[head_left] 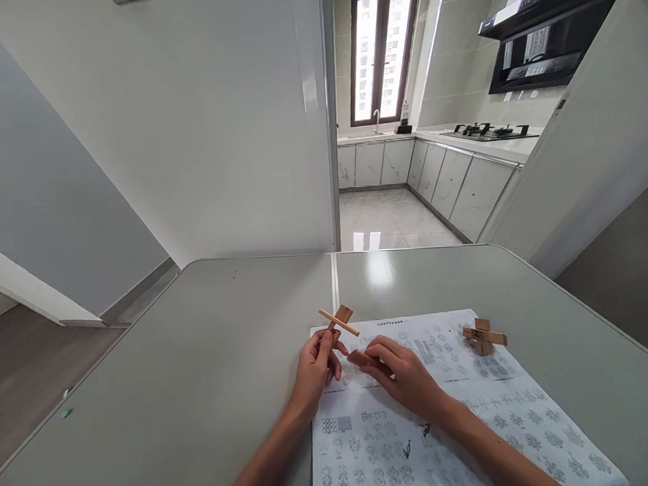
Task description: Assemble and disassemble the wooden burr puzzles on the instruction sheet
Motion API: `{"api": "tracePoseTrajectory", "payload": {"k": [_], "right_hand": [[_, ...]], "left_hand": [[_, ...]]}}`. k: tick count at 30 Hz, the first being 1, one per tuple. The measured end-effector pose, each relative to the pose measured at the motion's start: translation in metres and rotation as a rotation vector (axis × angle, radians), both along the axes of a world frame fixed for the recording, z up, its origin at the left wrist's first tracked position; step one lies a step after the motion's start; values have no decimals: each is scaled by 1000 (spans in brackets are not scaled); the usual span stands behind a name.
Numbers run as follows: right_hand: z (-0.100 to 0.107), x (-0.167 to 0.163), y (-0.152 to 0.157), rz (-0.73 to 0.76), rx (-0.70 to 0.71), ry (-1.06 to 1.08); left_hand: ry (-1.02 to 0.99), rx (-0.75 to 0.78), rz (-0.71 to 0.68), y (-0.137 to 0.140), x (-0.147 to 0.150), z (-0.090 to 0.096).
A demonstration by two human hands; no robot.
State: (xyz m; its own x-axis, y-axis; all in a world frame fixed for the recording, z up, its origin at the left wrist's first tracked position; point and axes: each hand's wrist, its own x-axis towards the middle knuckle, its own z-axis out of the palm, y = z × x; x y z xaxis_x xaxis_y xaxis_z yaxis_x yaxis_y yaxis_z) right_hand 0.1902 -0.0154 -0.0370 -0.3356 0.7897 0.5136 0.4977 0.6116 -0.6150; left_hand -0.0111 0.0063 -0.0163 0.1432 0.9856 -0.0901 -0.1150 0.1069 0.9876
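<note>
Right forearm over printed sheet, right fingers round wooden block, left fingers round crossed wooden pieces

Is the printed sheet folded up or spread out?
Spread out: the printed sheet lies open on the table, its rows of diagrams showing either side of the right hand.

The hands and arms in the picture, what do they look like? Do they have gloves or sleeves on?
They're a person's two bare hands. The left hand and right hand wear no gloves. The left forearm and right forearm are slim and bare, with no sleeves, watch or bracelet showing.
</note>
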Motion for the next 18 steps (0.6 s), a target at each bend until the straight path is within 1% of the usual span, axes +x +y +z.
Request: {"api": "tracePoseTrajectory", "payload": {"k": [2, 4, 6, 13, 15, 18], "right_hand": [[3, 3, 0, -95, -43, 135], [5, 6, 1, -166, -131, 273], [6, 8, 1, -198, -233, 372], [3, 6, 9, -148, -474, 603], [4, 7, 10, -133, -509, 667], [7, 9, 10, -119, -533, 669]], "left_hand": [[-1, -3, 6, 0, 0, -1], [0, -2, 8, 1, 0, -1], [4, 0, 5, 1, 0, -1], [6, 0, 13, 1, 1, 3], [-5, -1, 10, 1, 1, 3], [-9, -5, 13, 0, 0, 2]]}}
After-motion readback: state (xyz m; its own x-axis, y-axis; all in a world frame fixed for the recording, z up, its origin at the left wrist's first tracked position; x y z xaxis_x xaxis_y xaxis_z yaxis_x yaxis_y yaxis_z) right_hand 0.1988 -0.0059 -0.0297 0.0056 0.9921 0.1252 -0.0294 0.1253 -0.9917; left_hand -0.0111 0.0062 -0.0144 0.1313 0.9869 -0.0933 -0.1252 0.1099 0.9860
